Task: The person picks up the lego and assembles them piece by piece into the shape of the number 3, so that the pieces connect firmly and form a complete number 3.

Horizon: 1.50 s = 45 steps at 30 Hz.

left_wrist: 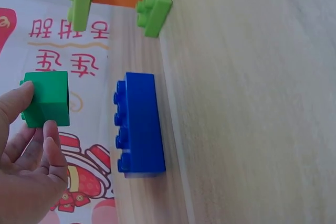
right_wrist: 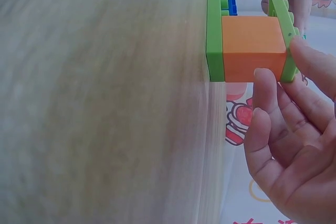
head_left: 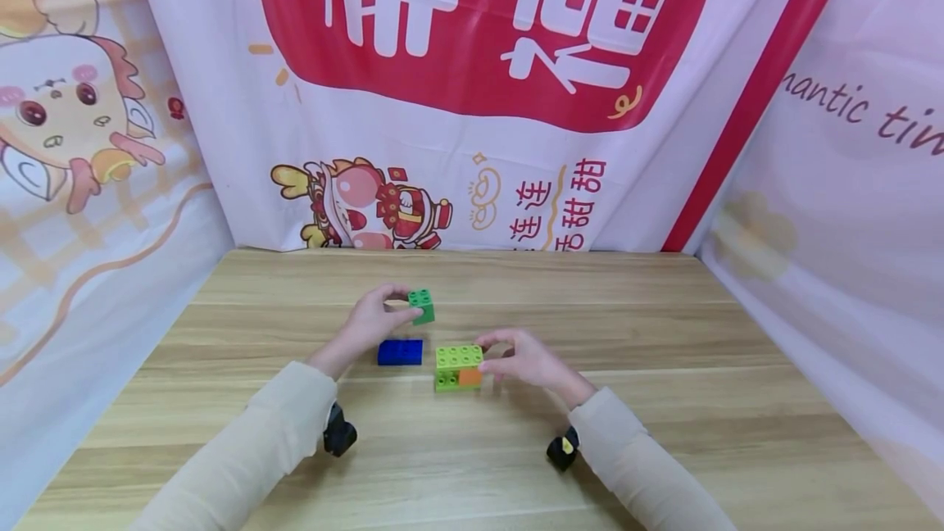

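My left hand (head_left: 369, 323) pinches a small green toy brick (head_left: 422, 306) between thumb and fingers, raised off the table; the left wrist view shows its studs at the thumb side. Below it a blue studded brick (head_left: 401, 352) lies on the wooden table. To its right stands a stack: an upper lime plate (head_left: 459, 357), an orange block (right_wrist: 254, 48) under its right end, and a lower lime plate (right_wrist: 214, 59) on the table. My right hand (head_left: 533, 360) holds the upper plate's right end, thumb on one side and fingers on the other.
Light wooden table (head_left: 457, 465) spreads around the bricks. A white printed cloth (head_left: 472, 129) hangs along its back edge, with more cloth at both sides. Each wrist wears a small black camera, such as the left one (head_left: 340, 433).
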Available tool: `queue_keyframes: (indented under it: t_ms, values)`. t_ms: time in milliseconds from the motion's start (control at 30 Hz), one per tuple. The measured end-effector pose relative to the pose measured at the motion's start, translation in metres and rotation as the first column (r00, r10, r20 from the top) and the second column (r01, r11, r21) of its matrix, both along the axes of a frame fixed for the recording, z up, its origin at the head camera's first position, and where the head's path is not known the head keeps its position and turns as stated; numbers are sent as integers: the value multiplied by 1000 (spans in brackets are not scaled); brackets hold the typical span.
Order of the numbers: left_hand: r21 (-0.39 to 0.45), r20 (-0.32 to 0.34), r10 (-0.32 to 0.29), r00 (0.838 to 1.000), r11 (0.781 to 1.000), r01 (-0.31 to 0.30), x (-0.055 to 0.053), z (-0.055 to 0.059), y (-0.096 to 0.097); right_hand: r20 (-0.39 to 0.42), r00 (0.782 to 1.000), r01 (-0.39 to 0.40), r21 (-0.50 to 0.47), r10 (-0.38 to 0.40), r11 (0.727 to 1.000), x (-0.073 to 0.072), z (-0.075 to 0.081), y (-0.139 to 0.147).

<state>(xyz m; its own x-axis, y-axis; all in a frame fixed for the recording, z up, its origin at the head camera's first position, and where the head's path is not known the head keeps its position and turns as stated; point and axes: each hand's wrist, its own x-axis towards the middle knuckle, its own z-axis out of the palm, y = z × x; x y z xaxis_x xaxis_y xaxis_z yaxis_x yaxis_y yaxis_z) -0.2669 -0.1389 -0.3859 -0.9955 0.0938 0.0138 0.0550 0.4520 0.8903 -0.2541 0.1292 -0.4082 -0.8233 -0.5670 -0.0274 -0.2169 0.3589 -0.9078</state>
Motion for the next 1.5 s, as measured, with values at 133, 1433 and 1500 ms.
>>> queue_keyframes:
  t_ms: [133,1433,1500]
  values:
    - [25,-9,-14,1000,1000,14,5,5,6,-7,1000,3,7,-3,1000,0,-1,0]
    - [21,-140,-161,977,986,165,39,13,54,-80,996,-33,39,36,999,9,16,0]
    - [26,-127,-167,978,985,172,40,12,55,-89,995,-35,38,38,999,6,11,1]
